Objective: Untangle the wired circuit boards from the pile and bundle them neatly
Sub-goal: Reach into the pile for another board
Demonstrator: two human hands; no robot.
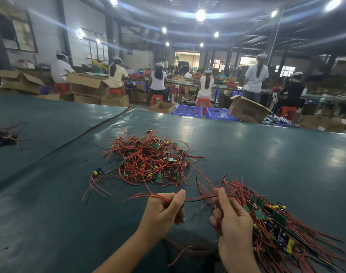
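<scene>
The wide dark-green covered bench carries the loose pile of small green circuit boards tangled in red and black wires at its middle, well apart from the hands. Nearer, to the right, lies the gathered bundle of wired boards. Its long axis runs from the upper left down to the lower right, with boards clustered mid-length and wire ends fanning outward. The right hand has its fingers curled round the bundle's near-left end. The left hand is closed on a few thin red and black wires stretched roughly crosswise between both hands. Which board they belong to is hidden. This looks like adding one freed unit; next, the left hand should swing those wires parallel to the bundle.
</scene>
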